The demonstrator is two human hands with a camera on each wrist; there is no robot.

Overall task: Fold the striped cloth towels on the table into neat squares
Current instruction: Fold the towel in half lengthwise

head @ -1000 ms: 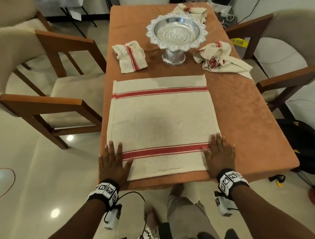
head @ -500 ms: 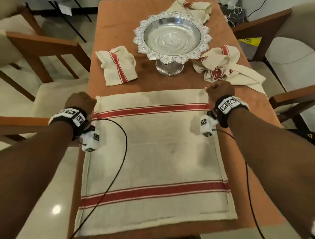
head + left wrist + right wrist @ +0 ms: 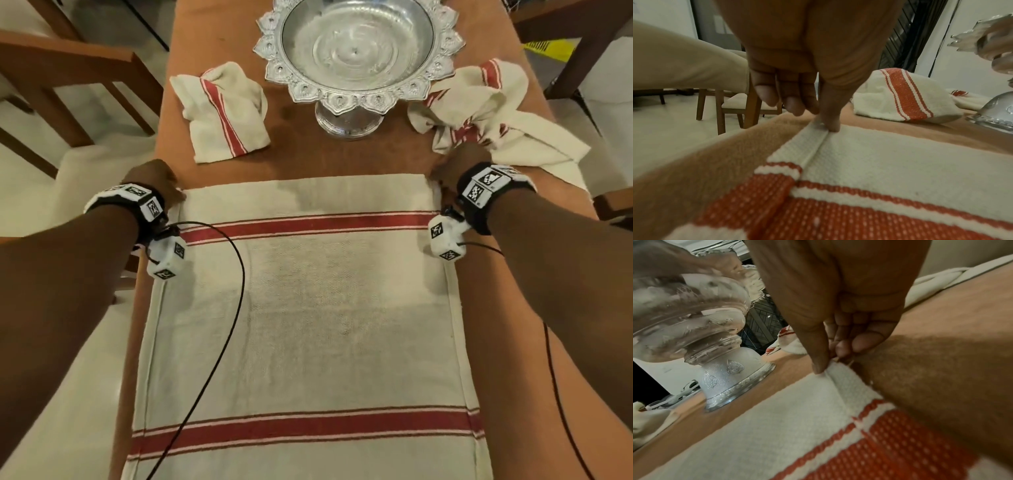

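A cream towel with two red stripes (image 3: 308, 308) lies spread flat on the orange table (image 3: 308, 161). My left hand (image 3: 156, 181) is at its far left corner; in the left wrist view the thumb and fingers (image 3: 824, 120) pinch that corner (image 3: 813, 131). My right hand (image 3: 459, 161) is at the far right corner, and in the right wrist view the thumb and fingers (image 3: 826, 363) pinch the corner's hem (image 3: 838, 373). The towel still lies flat on the table.
A folded striped towel (image 3: 222, 113) lies behind the left hand. A silver pedestal bowl (image 3: 356, 51) stands at the middle back. A crumpled striped towel (image 3: 486, 113) lies right behind the right hand. Wooden chairs (image 3: 68, 68) flank the table.
Both hands left the towel's near corners and reached forward to its far corners, where their fingers now pinch the cloth. The head view has moved closer to the table.
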